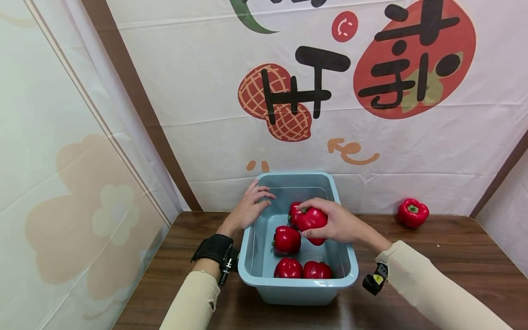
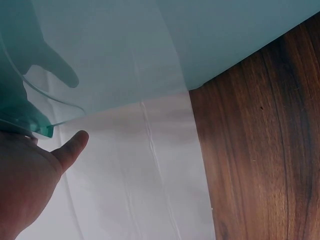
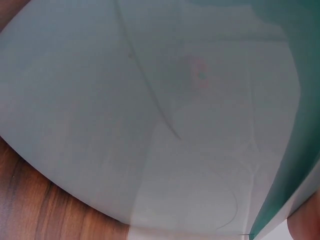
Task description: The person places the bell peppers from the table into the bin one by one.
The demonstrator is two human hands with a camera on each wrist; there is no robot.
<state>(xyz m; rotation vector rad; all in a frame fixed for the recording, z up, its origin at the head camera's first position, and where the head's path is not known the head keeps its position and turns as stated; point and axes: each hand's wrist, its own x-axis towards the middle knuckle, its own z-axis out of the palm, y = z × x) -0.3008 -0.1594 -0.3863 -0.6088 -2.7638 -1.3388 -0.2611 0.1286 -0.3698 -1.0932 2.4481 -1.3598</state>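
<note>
My right hand point(image 1: 330, 222) grips a red bell pepper point(image 1: 312, 221) over the inside of a light blue plastic basin point(image 1: 297, 282), fingers over its top and thumb at its near side. Behind it, partly hidden, is another red bell pepper point(image 1: 294, 213). One bell pepper point(image 1: 287, 240) lies mid-basin, and two more, a left one point(image 1: 288, 268) and a right one point(image 1: 317, 270), sit by the near wall. At the basin's left rim is my left hand point(image 1: 249, 206), fingers loosely extended over the inside. The left wrist view shows part of that hand point(image 2: 30, 185) beside the basin wall point(image 2: 115, 60).
A single red bell pepper point(image 1: 413, 213) lies on the wooden table point(image 1: 416, 261) at the back right, close to the printed cloth backdrop point(image 1: 198, 91). In the right wrist view, the basin's outer wall point(image 3: 90, 110) fills most of the picture.
</note>
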